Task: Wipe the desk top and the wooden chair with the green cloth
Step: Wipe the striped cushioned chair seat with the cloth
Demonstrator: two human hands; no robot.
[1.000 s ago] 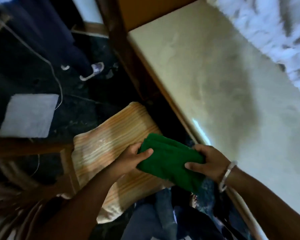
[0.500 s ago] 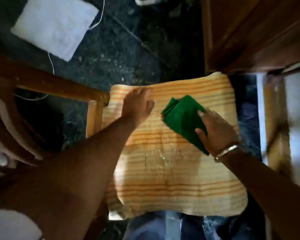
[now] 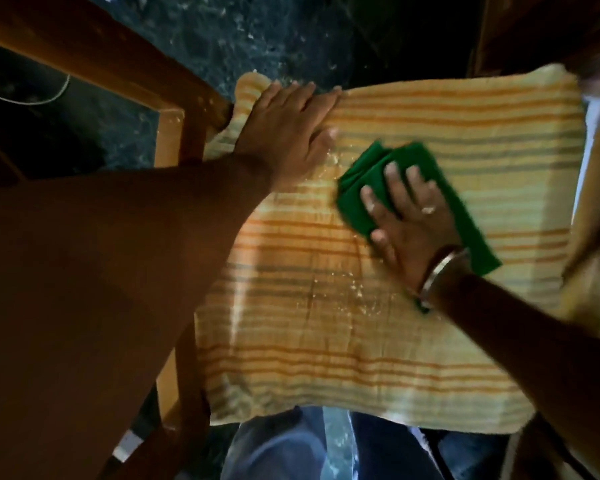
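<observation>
Head view: right hand point(image 3: 416, 220), fingers spread, presses the folded green cloth point(image 3: 409, 199) flat on the striped cushion point(image 3: 361, 341); left hand point(image 3: 288, 129), fingers together, lies flat on the cushion's far edge beside the wooden chair point(image 3: 168, 133).

Under me lies a striped towel point(image 3: 378, 327), yellow with orange and grey bands, spread flat with its far left corner drooping over the edge. Pale crumbs point(image 3: 329, 289) are scattered on it near the middle. Beyond its far edge I see a dark speckled floor point(image 3: 264, 32), and a thin white cord point(image 3: 45, 98) curves across that floor at the left. At the towel's near edge I see my blue jeans point(image 3: 278, 448). A metal bangle point(image 3: 437, 271) circles my wrist.
</observation>
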